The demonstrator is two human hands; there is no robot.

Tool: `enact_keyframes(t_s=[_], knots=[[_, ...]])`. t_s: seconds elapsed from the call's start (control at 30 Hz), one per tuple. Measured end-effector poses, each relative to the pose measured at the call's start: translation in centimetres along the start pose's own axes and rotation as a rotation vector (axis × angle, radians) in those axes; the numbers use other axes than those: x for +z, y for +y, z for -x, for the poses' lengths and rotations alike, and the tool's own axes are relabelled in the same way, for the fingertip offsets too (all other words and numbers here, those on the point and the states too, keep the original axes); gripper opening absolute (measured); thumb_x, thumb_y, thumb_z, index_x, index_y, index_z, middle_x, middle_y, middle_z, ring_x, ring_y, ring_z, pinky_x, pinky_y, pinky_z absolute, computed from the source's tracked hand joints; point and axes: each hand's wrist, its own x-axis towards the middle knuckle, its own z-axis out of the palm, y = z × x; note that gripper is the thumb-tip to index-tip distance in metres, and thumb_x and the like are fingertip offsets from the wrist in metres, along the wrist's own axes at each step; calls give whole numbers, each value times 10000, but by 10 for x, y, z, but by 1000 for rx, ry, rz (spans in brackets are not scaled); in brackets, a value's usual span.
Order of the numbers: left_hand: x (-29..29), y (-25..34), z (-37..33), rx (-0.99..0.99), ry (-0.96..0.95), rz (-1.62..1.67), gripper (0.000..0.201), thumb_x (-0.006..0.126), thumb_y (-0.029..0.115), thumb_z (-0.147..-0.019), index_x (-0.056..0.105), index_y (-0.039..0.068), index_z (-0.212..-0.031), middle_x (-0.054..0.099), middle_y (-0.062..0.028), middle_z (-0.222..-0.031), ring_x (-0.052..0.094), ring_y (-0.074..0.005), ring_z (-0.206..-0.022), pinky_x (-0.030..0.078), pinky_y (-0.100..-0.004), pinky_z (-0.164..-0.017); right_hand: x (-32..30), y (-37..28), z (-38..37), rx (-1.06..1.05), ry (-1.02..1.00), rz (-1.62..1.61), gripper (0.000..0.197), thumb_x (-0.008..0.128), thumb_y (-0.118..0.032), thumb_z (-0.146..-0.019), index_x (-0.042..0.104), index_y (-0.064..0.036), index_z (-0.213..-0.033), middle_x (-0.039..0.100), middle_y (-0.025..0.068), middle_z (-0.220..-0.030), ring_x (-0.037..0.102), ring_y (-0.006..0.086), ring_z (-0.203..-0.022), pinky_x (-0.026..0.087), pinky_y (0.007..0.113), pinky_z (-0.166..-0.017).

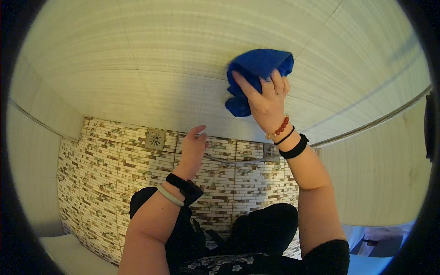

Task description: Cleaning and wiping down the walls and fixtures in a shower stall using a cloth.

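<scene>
Right hand (pixel 268 105): gripping blue cloth (pixel 261 62) with bent fingers, one o'clock
Left hand (pixel 194 145): loosely parted fingers, eight o'clock
Floor drain (pixel 155 139): nine o'clock

Count of hands: two, left hand (pixel 195 150) and right hand (pixel 269 109). Blue cloth (pixel 261 63): one. Right-wrist pieces: three, namely beaded bracelet (pixel 284 126), thin black cord (pixel 286 136), wide black band (pixel 295 147). Left-wrist pieces: two, namely black watch-like band (pixel 185 185), pale bangle (pixel 170 196). Floor drain (pixel 155 139): one clear. Hose stretches: two, ribbed hose (pixel 389 118) and grey floor hose (pixel 243 162); whether joined, cannot tell.
</scene>
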Motion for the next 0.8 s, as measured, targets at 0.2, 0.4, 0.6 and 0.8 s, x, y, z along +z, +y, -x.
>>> enact_keyframes(t_s=[0.2,0.4,0.6,0.8], knots=[[1,8,7,-14,63,2,352,520,71,-906,507,-9,-1248,511,-106,-1167,540,-196,-979,517,-330,-826,38,-5,23,-62,-20,-26,245,618,-168,-744,697,-221,-970,587,61,-1170,458,286,-1160,301,541,-921],[-8,12,11,39,288,96,429,518,64,-908,421,12,-1323,416,-119,-1288,517,-198,-1020,499,-330,-834,100,-43,104,-330,-658,-74,358,586,-232,-792,646,-126,-1128,555,58,-1264,451,242,-1212,357,534,-970],[-13,12,12,43,363,228,509,519,38,-893,339,30,-1369,353,-103,-1335,473,-200,-1064,480,-354,-847,145,-69,164,-707,-748,72,470,540,-229,-849,498,-148,-1310,500,57,-1342,430,211,-1259,321,408,-1053],[-24,-11,16,-109,352,375,530,527,16,-874,324,46,-1362,397,-93,-1230,483,-202,-1016,491,-387,-847,103,-70,94,-401,-839,-250,444,538,-175,-845,496,-160,-1287,518,56,-1308,429,202,-1262,308,440,-1044]])
